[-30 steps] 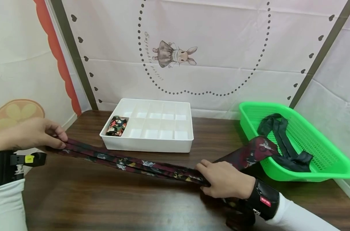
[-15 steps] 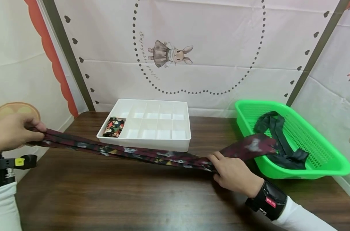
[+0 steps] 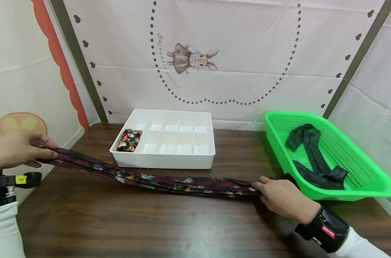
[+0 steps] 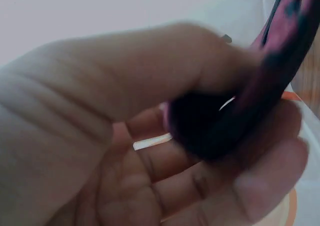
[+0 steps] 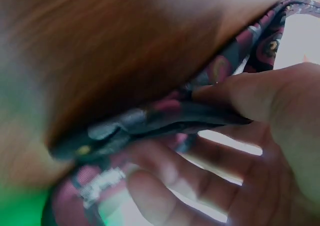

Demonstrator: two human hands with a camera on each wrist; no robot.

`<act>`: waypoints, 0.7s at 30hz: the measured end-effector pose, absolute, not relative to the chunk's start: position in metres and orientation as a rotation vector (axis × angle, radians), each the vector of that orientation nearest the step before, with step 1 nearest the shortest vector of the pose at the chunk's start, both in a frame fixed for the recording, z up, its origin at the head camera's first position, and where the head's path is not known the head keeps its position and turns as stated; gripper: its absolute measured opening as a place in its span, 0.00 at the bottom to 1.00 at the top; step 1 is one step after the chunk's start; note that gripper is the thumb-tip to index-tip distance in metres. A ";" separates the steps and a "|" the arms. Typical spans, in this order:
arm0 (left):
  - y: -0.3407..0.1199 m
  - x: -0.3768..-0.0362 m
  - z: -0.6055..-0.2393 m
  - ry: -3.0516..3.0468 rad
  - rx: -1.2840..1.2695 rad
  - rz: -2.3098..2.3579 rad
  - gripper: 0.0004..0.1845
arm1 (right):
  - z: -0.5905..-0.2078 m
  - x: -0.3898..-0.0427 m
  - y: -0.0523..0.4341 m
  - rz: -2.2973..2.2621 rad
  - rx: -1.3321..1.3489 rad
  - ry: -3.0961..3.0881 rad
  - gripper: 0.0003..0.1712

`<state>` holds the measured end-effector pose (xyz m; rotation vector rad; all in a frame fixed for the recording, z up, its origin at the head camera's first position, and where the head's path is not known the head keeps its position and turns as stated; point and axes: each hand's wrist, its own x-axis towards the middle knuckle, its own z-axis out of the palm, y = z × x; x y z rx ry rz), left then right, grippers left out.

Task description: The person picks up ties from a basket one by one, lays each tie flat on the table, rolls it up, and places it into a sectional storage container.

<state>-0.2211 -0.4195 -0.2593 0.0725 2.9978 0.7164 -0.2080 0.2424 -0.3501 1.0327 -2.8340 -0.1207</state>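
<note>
A long maroon necktie (image 3: 156,182) with a dark multicoloured print stretches over the table in the head view, folded lengthwise into layers and sagging slightly. My left hand (image 3: 22,148) pinches its left end between thumb and fingers; in the left wrist view the necktie (image 4: 225,131) bends in a loop there. At the other end my right hand (image 3: 289,199) grips the layers, close beside the green basket. The right wrist view shows the necktie (image 5: 120,128) between thumb and fingers, with a wider part hanging below. In the head view the right hand mostly hides that far end.
A white divided box (image 3: 164,160) stands at the back, with a rolled printed cloth (image 3: 129,140) in its front-left compartment. The green basket (image 3: 372,193) at the right holds a crumpled black fabric strip (image 3: 315,152). A printed curtain (image 3: 240,43) hangs behind the table.
My right hand has slid right along the necktie towards its end, and the wide part that lay over the basket edge has dropped out of sight. The left hand has moved left.
</note>
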 end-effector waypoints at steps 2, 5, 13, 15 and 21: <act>-0.417 -0.221 -0.259 2.961 0.062 0.721 0.15 | -0.349 -0.206 0.253 -0.108 1.034 -2.828 0.16; -0.412 -0.222 -0.259 2.922 0.060 0.735 0.19 | -0.350 -0.203 0.269 -0.072 1.014 -2.834 0.10; -0.394 -0.225 -0.259 2.864 0.157 0.772 0.30 | -0.353 -0.202 0.305 -0.013 0.968 -2.846 0.04; -0.391 -0.227 -0.258 2.890 0.206 0.716 0.30 | -0.354 -0.203 0.310 0.023 0.978 -2.858 0.08; -0.389 -0.229 -0.262 2.892 0.264 0.636 0.22 | -0.354 -0.202 0.314 0.003 1.001 -2.835 0.14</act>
